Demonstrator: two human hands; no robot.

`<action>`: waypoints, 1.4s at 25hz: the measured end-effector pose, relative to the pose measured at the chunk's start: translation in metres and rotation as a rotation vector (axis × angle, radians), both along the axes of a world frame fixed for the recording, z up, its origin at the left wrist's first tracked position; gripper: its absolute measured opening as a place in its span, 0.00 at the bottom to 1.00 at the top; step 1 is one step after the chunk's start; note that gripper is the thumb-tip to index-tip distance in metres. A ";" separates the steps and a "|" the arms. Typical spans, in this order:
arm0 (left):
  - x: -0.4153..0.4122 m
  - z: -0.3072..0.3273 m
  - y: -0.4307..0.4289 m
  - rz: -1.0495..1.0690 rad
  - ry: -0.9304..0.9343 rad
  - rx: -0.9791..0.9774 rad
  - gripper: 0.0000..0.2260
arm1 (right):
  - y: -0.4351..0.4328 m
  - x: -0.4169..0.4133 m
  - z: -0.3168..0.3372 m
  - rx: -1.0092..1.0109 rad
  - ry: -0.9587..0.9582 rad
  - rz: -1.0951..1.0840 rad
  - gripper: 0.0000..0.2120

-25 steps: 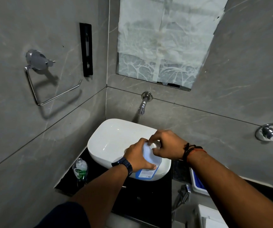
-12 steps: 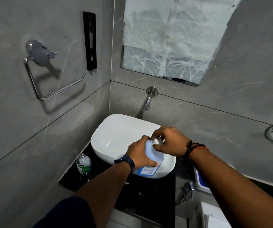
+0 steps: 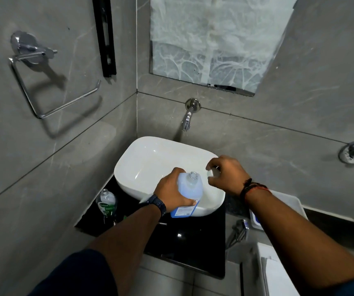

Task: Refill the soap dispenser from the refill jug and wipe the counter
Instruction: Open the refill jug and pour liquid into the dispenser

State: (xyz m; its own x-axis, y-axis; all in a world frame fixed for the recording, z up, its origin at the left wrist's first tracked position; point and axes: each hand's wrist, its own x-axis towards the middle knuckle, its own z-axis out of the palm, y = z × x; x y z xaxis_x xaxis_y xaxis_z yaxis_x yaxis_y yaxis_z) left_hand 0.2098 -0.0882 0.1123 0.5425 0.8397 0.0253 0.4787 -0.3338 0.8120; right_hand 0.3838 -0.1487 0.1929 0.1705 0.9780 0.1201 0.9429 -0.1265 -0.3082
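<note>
The translucent blue plastic refill jug [image 3: 190, 192] stands uncapped over the near rim of the white ceramic basin [image 3: 150, 159]. The left hand [image 3: 172, 192] wraps closed around its side. The right hand [image 3: 227, 175], just beside the neck, pinches one small pale cap [image 3: 212, 172] in curled fingers. One clear, open soap dispenser bottle [image 3: 106, 203] sits on the black counter [image 3: 184, 238], among grey tiled walls.
</note>
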 end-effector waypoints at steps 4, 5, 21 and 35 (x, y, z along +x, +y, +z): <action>-0.009 -0.013 -0.013 0.047 -0.033 0.060 0.32 | -0.022 0.001 -0.052 -0.261 -0.022 -0.040 0.16; -0.009 -0.017 -0.017 0.055 -0.039 0.058 0.34 | -0.027 -0.001 -0.067 -0.303 -0.021 -0.036 0.15; 0.005 -0.122 -0.029 -0.032 0.012 -0.108 0.32 | -0.034 -0.002 -0.241 -0.468 0.036 -0.040 0.12; -0.031 -0.144 -0.009 -0.054 0.004 0.038 0.43 | -0.040 -0.006 -0.234 -0.315 0.390 -0.036 0.43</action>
State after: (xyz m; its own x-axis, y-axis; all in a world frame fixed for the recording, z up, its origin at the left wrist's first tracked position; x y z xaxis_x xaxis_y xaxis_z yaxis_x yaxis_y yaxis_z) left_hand 0.1790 -0.0976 -0.0320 0.5871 0.8077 0.0541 0.4625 -0.3895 0.7965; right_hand 0.3780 -0.1885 -0.0407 0.1781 0.9493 -0.2590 0.7587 -0.3001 -0.5782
